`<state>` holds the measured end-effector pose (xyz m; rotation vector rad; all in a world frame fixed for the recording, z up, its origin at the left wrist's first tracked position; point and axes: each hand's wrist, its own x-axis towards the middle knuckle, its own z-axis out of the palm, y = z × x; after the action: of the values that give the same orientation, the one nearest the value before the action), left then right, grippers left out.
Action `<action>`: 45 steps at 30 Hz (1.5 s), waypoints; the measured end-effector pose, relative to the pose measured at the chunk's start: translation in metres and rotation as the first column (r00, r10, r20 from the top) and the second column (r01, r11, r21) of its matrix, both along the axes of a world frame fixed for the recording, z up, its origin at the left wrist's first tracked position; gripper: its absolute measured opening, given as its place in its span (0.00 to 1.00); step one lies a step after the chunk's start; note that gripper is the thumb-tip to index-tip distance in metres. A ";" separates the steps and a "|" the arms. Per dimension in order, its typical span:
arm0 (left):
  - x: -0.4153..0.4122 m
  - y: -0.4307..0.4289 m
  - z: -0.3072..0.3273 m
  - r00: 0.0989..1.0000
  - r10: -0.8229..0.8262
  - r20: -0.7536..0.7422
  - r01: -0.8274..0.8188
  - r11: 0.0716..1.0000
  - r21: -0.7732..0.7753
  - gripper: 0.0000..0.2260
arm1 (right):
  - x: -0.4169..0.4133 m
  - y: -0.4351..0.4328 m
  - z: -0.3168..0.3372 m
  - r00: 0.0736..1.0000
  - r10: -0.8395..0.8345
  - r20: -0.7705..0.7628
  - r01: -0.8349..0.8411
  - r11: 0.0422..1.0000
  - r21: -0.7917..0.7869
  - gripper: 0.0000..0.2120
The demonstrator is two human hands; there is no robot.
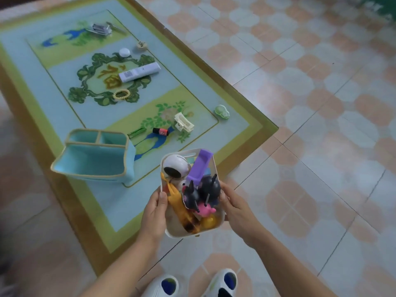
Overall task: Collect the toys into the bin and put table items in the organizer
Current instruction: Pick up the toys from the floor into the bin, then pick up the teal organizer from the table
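Note:
I hold a white bin [221,219] full of toys over the table's near corner, my left hand [154,213] on its left side and my right hand [235,207] on its right side. Inside lie a purple toy [199,168], a white ball-shaped toy [175,166], black figures [203,189] and an orange giraffe [182,213]. A light blue fabric organizer [94,156] stands empty on the table to the left of the bin. Scattered on the table are a white remote [139,72], a yellow hair tie [121,94], a cream hair claw [183,124] and a small dark tube [161,131].
Farther back on the low table [252,127] lie a white round item [124,52], a metal clip pile [100,29], a wooden disc [142,44], a green clip [136,132] and a pale green item [222,112] near the right edge. Tiled floor surrounds it; my shoes [192,286] show below.

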<state>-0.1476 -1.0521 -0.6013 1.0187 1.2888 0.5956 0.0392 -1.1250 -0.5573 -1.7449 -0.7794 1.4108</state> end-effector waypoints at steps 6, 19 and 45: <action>0.004 0.003 -0.029 0.979 0.200 -0.049 -0.204 0.973 -0.108 0.13 | 0.012 0.037 -0.031 0.983 0.183 0.024 -0.182 0.982 -0.053 0.14; 0.015 0.076 -0.069 0.934 0.329 -0.137 -0.356 0.869 -0.343 0.15 | 0.018 0.135 -0.074 0.956 0.289 0.047 -0.271 0.935 -0.230 0.18; 0.026 0.116 -0.005 0.871 0.391 -0.297 -0.451 0.877 -0.168 0.17 | 0.028 0.220 -0.051 0.894 0.339 0.292 -0.228 0.906 -0.356 0.27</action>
<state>-0.1214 -0.9364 -0.6065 0.6272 1.7920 0.6385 0.0674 -0.9046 -0.6088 -2.2418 -1.0883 1.5003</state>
